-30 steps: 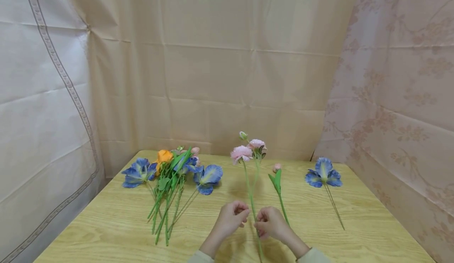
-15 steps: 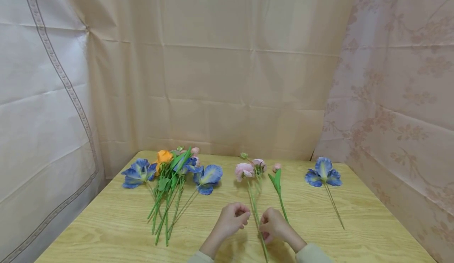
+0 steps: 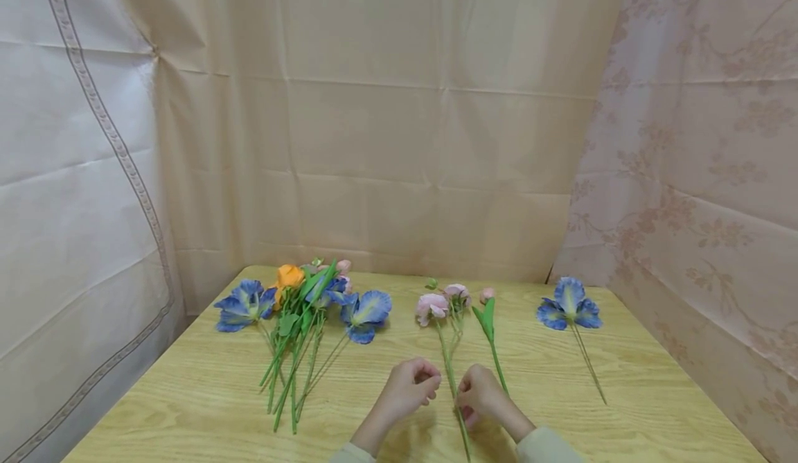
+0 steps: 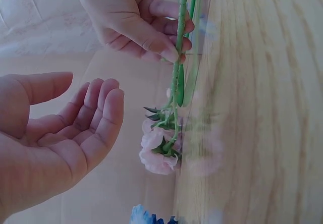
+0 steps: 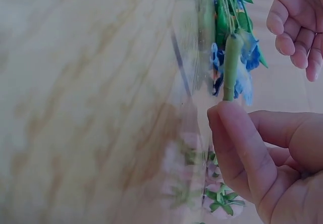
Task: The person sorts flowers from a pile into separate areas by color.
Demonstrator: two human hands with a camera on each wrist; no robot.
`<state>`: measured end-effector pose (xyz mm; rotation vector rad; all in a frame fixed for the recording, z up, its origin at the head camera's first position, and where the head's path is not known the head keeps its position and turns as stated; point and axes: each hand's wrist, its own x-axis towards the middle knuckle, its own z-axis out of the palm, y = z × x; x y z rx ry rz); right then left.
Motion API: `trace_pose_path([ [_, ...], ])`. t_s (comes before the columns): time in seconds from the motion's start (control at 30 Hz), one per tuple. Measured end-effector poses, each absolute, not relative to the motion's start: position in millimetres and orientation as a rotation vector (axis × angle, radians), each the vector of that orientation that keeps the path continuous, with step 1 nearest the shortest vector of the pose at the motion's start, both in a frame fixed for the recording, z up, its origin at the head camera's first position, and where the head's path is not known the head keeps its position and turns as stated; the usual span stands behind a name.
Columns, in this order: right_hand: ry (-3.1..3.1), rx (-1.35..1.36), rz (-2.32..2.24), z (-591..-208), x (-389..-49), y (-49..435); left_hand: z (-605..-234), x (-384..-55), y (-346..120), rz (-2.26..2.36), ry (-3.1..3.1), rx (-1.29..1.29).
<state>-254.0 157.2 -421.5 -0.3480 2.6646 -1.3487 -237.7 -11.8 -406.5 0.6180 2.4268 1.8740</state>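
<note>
A pink flower (image 3: 431,306) with two ruffled blooms and a small green bud lies low over the table, its heads toward the back. My right hand (image 3: 483,392) pinches its green stem between thumb and fingers; in the right wrist view the cut stem end (image 5: 231,65) sticks out past the fingertips. To the left of the stem, my left hand (image 3: 410,385) is held in the air with loosely bent fingers, and its palm holds nothing in the left wrist view. Just right of the pink flower lies a closed pink tulip (image 3: 488,309) with green leaves.
On the left of the wooden table (image 3: 187,394) lies a pile of blue, orange and pink flowers with crossed green stems (image 3: 293,373). A single blue iris (image 3: 569,305) rests at the right. Cloth curtains (image 3: 399,137) hang behind and at both sides.
The pink flower's heads have come down from above the table's back edge to near the tabletop. My right hand has shifted slightly right with the stem; the left hand has barely moved.
</note>
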Motion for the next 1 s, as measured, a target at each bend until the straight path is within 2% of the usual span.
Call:
trace_pose_path([
  [0.27, 2.682, -0.27, -1.291, -420, -259, 156, -408, -236, -13, 1.851, 2.413, 0.61],
  [0.7, 2.628, -0.466, -1.4, -425, -256, 159, -402, -242, -40, 1.834, 2.518, 0.619],
  [0.83, 2.61, -0.48, -1.403, -422, -255, 159, -395, -249, -59, 1.755, 2.758, 0.593],
  [1.0, 2.612, -0.51, -1.411, -422, -251, 164, -389, -265, -87, 1.498, 3.181, 0.392],
])
